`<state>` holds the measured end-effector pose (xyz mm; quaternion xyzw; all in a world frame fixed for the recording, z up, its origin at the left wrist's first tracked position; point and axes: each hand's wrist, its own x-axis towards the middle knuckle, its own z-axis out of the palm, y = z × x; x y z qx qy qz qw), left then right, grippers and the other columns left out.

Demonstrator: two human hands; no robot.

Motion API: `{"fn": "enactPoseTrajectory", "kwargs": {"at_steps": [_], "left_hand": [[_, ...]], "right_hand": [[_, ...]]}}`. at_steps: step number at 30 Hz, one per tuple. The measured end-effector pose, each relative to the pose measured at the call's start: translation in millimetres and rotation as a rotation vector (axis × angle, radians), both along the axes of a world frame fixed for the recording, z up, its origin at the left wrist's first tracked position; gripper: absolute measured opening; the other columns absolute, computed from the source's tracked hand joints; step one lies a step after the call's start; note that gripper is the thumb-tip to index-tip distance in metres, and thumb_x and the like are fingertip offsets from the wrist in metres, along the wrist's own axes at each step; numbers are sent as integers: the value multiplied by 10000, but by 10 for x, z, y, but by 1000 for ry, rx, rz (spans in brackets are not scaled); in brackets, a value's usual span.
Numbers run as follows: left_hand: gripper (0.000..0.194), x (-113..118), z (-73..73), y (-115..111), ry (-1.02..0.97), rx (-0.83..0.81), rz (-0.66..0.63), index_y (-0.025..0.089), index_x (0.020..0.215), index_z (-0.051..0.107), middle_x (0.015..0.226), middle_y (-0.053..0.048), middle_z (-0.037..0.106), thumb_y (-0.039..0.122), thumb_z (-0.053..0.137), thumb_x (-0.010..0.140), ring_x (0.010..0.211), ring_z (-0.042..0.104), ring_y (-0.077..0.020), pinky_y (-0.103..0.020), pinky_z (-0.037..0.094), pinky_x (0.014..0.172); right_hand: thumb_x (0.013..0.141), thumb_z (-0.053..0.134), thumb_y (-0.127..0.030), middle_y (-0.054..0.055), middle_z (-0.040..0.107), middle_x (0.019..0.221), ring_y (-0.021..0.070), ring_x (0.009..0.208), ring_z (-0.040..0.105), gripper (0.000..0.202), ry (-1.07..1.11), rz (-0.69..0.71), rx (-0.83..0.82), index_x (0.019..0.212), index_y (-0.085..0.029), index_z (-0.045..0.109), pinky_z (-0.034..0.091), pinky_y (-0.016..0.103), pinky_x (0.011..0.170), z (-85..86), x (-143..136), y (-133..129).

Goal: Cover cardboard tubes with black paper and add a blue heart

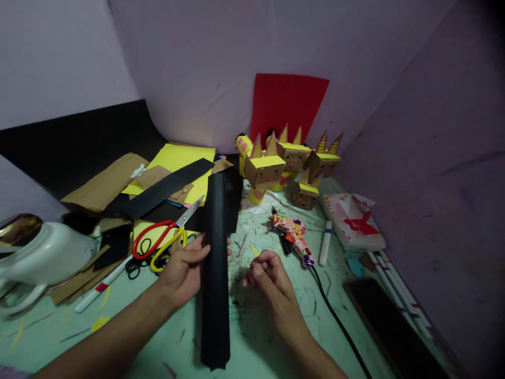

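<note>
A long black paper roll (215, 273) stretches from the middle of the view down toward its bottom edge. My left hand (184, 271) holds it around its middle, thumb on the front and fingertips showing at the right side. Just right of the roll, apart from it, my right hand (272, 281) has its fingers curled together; whether something small is between them I cannot make out. Scissors (168, 237) with red and yellow handles lie left of the roll. A flower-patterned glue gun (292, 234) rests beyond my right hand, its black cable running toward the lower right.
Cardboard figures (265, 171) with yellow horns stand at the back, before a red sheet (288, 105). Yellow paper (185, 156), black strips and cardboard pile up at left, near a white mug (51, 252). Markers (325, 243), a white packet (353, 221) and a dark phone (389, 326) lie at right.
</note>
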<state>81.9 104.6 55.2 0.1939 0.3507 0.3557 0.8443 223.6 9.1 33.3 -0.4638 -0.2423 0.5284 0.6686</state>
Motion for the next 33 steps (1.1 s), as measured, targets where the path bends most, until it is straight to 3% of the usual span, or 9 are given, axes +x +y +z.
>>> {"fn": "enactPoseTrajectory", "kwargs": {"at_steps": [4, 8, 11, 17, 24, 28, 30, 33], "left_hand": [[295, -2, -12, 8, -11, 12, -18, 62, 958, 697, 915, -164, 747, -26, 535, 728, 758, 716, -228, -328, 590, 703], [290, 4, -3, 8, -5, 11, 1, 65, 954, 694, 912, -162, 748, -35, 533, 734, 768, 716, -225, -323, 591, 707], [294, 2, 7, -3, 2, 17, -4, 63, 973, 686, 908, -160, 747, -33, 538, 738, 761, 715, -220, -310, 589, 707], [309, 5, 17, -19, 37, 34, -7, 73, 1001, 661, 917, -159, 740, -29, 532, 739, 798, 712, -231, -326, 585, 725], [334, 26, 44, -21, 103, 49, -17, 82, 1004, 648, 934, -148, 734, 11, 599, 681, 782, 703, -220, -309, 575, 716], [378, 60, -18, -50, 232, 202, -31, 115, 1018, 646, 909, -105, 733, 104, 728, 649, 831, 687, -217, -274, 542, 749], [515, 72, -79, -72, 325, 300, -7, 135, 1097, 611, 1028, -114, 705, 179, 792, 617, 963, 656, -247, -297, 516, 824], [729, 61, -139, -116, 565, 510, 126, 165, 1260, 503, 1284, -144, 557, 205, 808, 599, 1187, 527, -274, -346, 434, 963]], "right_hand": [[745, 718, -474, -64, 597, 666, 105, 661, 585, 288, -32, 20, 43, 840, -242, 577, 437, 230, 668, 14, -1, -5], [711, 753, -398, -20, 652, 624, 145, 652, 652, 215, -110, -25, -29, 745, -208, 658, 478, 266, 677, 35, 39, -7], [662, 781, -341, 2, 681, 705, 161, 618, 682, 160, -174, -77, -69, 716, -198, 733, 496, 279, 649, 33, 63, -7], [636, 796, -435, 47, 736, 756, 201, 660, 703, 302, -93, -58, -140, 843, -215, 773, 517, 347, 711, -9, 69, 10], [674, 798, -405, 12, 687, 742, 141, 678, 637, 306, 11, -14, -45, 890, -199, 734, 481, 274, 680, -33, 75, 23], [651, 823, -369, -21, 646, 666, 118, 622, 613, 292, 125, 3, -50, 849, -197, 697, 477, 250, 644, -30, 59, 24], [646, 826, -372, -26, 637, 643, 115, 600, 605, 299, 148, 10, -57, 838, -194, 681, 485, 257, 644, -37, 53, 31], [653, 819, -382, -35, 621, 633, 103, 576, 587, 308, 124, 26, -36, 838, -192, 663, 489, 249, 624, -52, 51, 46]]}}
